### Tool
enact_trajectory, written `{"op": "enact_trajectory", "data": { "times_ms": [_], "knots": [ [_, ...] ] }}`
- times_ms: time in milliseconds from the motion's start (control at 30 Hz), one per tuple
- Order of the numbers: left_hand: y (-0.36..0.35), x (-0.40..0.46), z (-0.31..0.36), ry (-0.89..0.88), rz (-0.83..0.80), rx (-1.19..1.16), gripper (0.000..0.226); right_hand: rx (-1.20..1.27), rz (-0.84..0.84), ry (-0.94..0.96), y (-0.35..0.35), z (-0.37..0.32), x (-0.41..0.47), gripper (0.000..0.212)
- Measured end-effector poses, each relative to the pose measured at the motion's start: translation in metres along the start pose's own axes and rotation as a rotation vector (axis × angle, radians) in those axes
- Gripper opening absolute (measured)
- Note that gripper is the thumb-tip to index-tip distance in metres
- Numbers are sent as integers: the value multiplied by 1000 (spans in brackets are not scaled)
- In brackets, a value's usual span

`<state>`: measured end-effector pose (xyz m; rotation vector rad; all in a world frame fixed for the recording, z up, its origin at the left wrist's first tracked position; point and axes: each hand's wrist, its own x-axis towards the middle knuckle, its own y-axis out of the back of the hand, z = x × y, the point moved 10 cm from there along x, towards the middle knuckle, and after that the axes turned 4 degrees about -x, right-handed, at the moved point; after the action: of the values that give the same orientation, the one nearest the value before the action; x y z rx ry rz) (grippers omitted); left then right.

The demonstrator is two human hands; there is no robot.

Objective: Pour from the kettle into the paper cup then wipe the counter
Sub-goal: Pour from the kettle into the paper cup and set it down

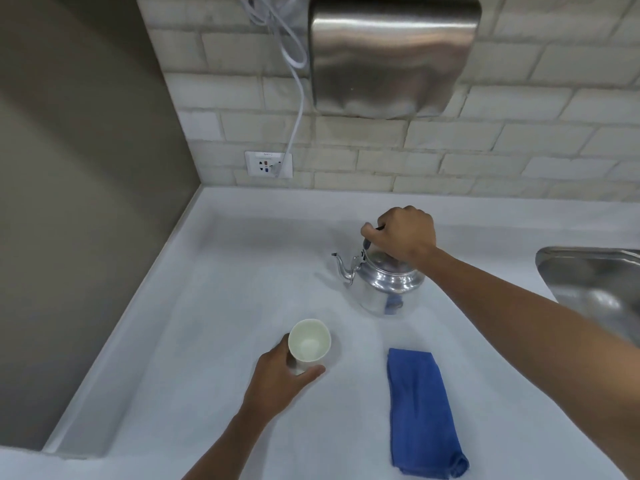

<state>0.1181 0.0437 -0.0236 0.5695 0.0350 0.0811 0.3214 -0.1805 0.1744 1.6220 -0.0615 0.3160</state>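
Observation:
A shiny metal kettle (382, 285) stands on the white counter (214, 278), its spout pointing left. My right hand (401, 233) is closed around the kettle's top handle. Nearer to me a white paper cup (309, 344) stands upright on the counter, and it looks empty inside. My left hand (277, 375) wraps around the cup's near side, thumb on the right. A folded blue cloth (420, 410) lies flat on the counter to the right of the cup, with neither hand on it.
A steel sink (595, 285) is set into the counter at the right edge. On the tiled back wall hang a steel hand dryer (391, 53) and a socket (268, 164) with a white cable. A grey wall closes the left side.

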Motion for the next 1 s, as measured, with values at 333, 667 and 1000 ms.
{"op": "enact_trajectory", "data": {
  "times_ms": [333,667,1000],
  "knots": [
    [2,1,7,16,52,17,60,-5,-12,-12,-24,26,59,55],
    [2,1,8,17,66,41,60,-33,-22,50,-38,29,62,49],
    [3,1,10,17,89,86,58,-41,-2,78,-35,20,42,47]
  ]
}}
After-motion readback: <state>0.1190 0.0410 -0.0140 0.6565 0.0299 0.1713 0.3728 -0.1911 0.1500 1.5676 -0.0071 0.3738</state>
